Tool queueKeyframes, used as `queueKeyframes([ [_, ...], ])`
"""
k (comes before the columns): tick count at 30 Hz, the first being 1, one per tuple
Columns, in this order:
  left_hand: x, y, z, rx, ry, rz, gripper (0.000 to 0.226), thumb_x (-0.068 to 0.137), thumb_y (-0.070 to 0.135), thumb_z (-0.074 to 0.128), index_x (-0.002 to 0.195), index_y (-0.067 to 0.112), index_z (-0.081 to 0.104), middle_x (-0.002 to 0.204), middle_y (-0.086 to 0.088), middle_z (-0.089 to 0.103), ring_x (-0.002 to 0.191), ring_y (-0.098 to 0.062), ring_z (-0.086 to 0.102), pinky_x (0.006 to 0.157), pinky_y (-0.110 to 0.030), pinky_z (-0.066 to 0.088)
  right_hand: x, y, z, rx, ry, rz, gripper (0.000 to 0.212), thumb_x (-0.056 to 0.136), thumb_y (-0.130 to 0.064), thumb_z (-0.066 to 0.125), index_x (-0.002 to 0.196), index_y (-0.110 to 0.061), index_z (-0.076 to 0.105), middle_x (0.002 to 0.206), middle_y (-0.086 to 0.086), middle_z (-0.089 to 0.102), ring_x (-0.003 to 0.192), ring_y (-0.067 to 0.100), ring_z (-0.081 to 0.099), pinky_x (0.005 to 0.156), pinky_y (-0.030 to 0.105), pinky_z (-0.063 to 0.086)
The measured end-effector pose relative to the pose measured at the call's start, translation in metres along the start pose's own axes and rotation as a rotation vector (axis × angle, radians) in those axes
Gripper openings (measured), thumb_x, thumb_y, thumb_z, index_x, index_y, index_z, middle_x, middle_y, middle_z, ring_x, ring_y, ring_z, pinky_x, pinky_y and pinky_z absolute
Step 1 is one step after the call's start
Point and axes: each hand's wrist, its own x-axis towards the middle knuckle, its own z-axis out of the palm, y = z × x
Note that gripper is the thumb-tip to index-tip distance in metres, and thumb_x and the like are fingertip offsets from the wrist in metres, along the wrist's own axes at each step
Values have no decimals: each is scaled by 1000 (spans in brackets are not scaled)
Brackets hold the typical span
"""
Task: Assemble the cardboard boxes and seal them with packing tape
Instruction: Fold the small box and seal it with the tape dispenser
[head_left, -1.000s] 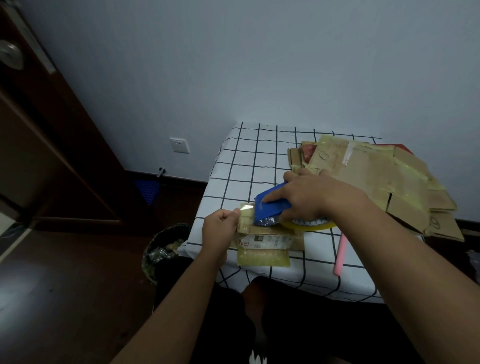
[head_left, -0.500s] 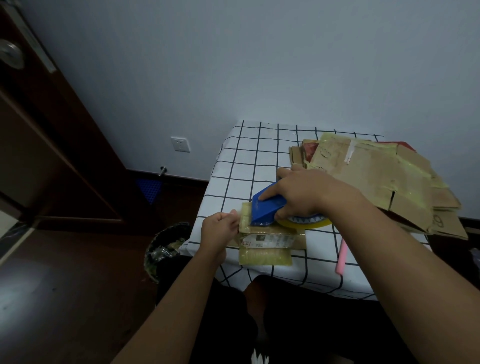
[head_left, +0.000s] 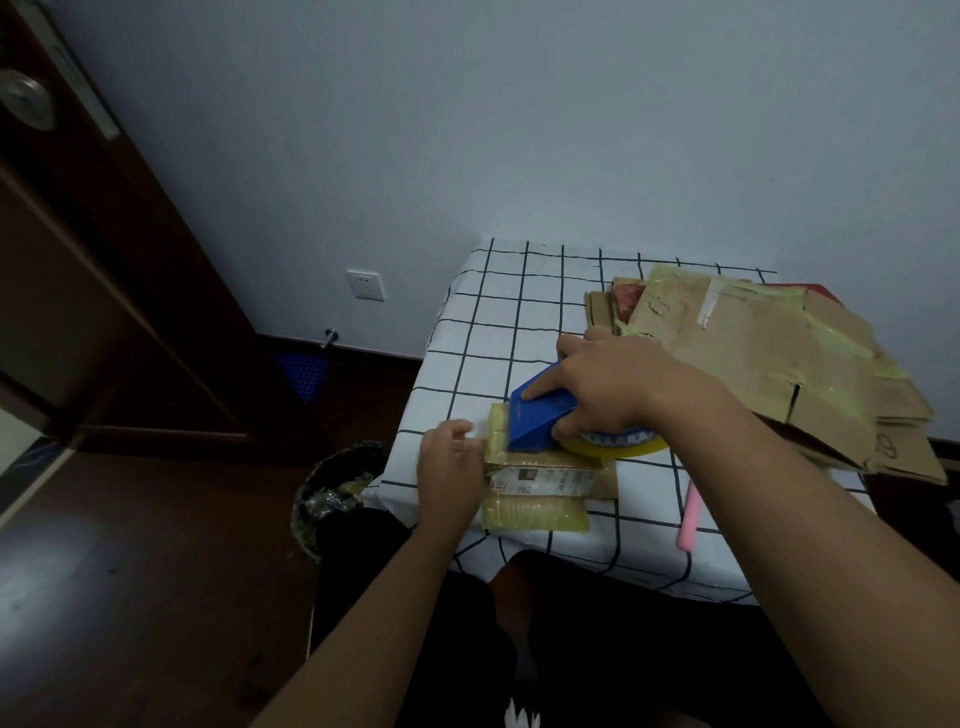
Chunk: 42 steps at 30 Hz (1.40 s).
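Note:
A small cardboard box (head_left: 540, 483) with a white label and yellowish tape on its front stands at the table's near left edge. My right hand (head_left: 618, 384) grips a blue tape dispenser (head_left: 537, 415) with a yellow tape roll (head_left: 618, 444), holding it on the box's top. My left hand (head_left: 452, 467) holds the box's left end, its fingers curled against the side where the tape comes down. A stack of flattened cardboard boxes (head_left: 769, 358) lies at the table's back right.
The table has a white cloth with a black grid (head_left: 498, 322). A pink stick-like thing (head_left: 690, 519) lies near the front edge at right. A waste bin (head_left: 332, 493) stands on the floor left of the table. A dark wooden door is at far left.
The dispenser has shifted slightly left along the box top. My left hand has moved lower on the box's left end.

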Motion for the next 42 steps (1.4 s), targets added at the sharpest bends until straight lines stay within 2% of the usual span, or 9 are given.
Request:
queueKeyframes([
  [3, -17, 3, 2, 44, -80, 145, 37, 96, 2, 45, 129, 12, 59, 114, -2, 67, 105, -17, 63, 87, -26, 49, 1, 0, 1, 0, 8, -5, 56, 87, -61, 57, 140, -55, 40, 103, -7, 36, 109, 19, 41, 73, 34, 36],
  [7, -25, -2, 2, 241, -250, 212, 71, 93, 25, 55, 155, 25, 21, 126, -4, 60, 102, -18, 59, 80, -29, 46, 1, 1, 0, 3, 13, -12, 55, 88, -60, 57, 140, -55, 41, 103, -7, 38, 105, 18, 40, 72, 33, 36],
  [9, -21, -2, 2, 354, -308, 311, 81, 91, 36, 60, 156, 25, 13, 151, -5, 39, 129, -18, 44, 98, -36, 45, 1, 0, 0, -10, 13, -19, 55, 88, -59, 57, 140, -54, 41, 102, -7, 38, 100, 16, 36, 72, 33, 36],
  [11, -10, -1, 0, 452, -354, 415, 87, 92, 44, 61, 157, 20, 8, 164, -2, 10, 148, -17, 14, 115, -39, 30, 1, -1, -1, -13, 10, -19, 55, 88, -59, 58, 140, -54, 42, 101, -8, 37, 97, 14, 33, 73, 33, 35],
  [18, 11, 1, -5, 693, -405, 532, 83, 96, 46, 52, 156, 17, 2, 165, 2, 4, 146, -18, 24, 118, -34, 22, -4, 12, -3, 25, -25, -21, 60, 87, -64, 54, 143, -54, 36, 104, -7, 42, 99, 18, 46, 78, 36, 43],
  [25, 16, 1, 4, 816, -370, 677, 81, 99, 46, 45, 155, 13, -3, 165, -2, -1, 151, -20, -5, 122, -36, -2, -8, 22, -6, -33, -62, -12, 60, 90, -63, 50, 145, -57, 29, 91, -10, 33, 93, 14, 40, 77, 33, 36],
  [31, 23, -11, 2, 823, -360, 649, 80, 97, 48, 49, 156, 14, 9, 164, 1, 10, 150, -14, 7, 123, -40, 10, 2, 15, -7, -42, -50, -49, 59, 89, -63, 53, 144, -54, 35, 94, -11, 34, 90, 13, 41, 74, 33, 36],
  [37, 22, -12, -1, 836, -305, 687, 77, 96, 47, 50, 156, 17, 12, 163, 1, 15, 150, -16, 13, 118, -35, 3, -1, 34, -13, 143, -167, -44, 62, 86, -55, 63, 144, -50, 40, 104, -11, 40, 100, 15, 47, 92, 36, 45],
  [42, 22, -10, -1, 855, -318, 691, 72, 97, 45, 50, 155, 17, 18, 164, -1, 13, 150, -18, 14, 120, -39, 10, -13, 51, -3, 200, -190, -14, 63, 87, -50, 66, 144, -50, 39, 111, -9, 43, 100, 16, 49, 82, 30, 40],
])
